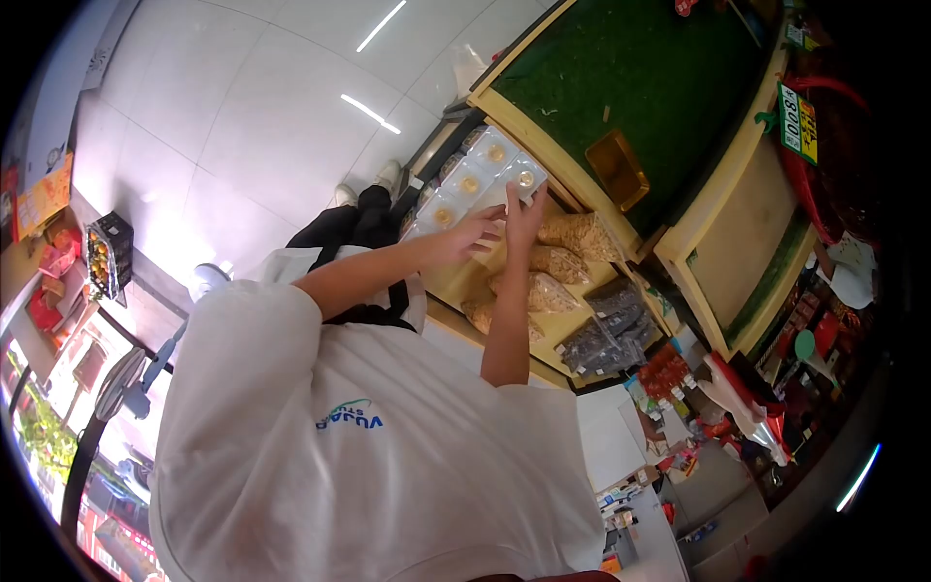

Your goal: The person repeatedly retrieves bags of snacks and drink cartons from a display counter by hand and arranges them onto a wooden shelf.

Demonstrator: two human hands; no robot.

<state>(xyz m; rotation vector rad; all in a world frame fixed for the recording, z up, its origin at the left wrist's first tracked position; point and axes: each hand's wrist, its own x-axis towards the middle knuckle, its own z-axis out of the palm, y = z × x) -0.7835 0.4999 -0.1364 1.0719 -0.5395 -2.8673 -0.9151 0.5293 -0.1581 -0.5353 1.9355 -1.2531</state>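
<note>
My right hand (524, 221) reaches to a clear plastic box (525, 175) with a round gold-coloured piece in its middle, and its fingers grip the near edge. My left hand (473, 236) is close beside it on the left, fingers stretched out and apart, with nothing visible in them. Several similar boxes, such as this clear box (469, 183), sit in rows at the end of a yellowish display shelf (451, 278). Below my right hand on that shelf lie clear bags of tan dried goods (579, 234), partly hidden by my forearm.
Dark packed bags (611, 330) lie at the shelf's right end. Past a wooden rim is a green-lined bin (572, 73) holding a golden tray (618, 170). A price sign (797, 124) hangs at the right. Grey floor tiles (233, 87) stretch out at upper left.
</note>
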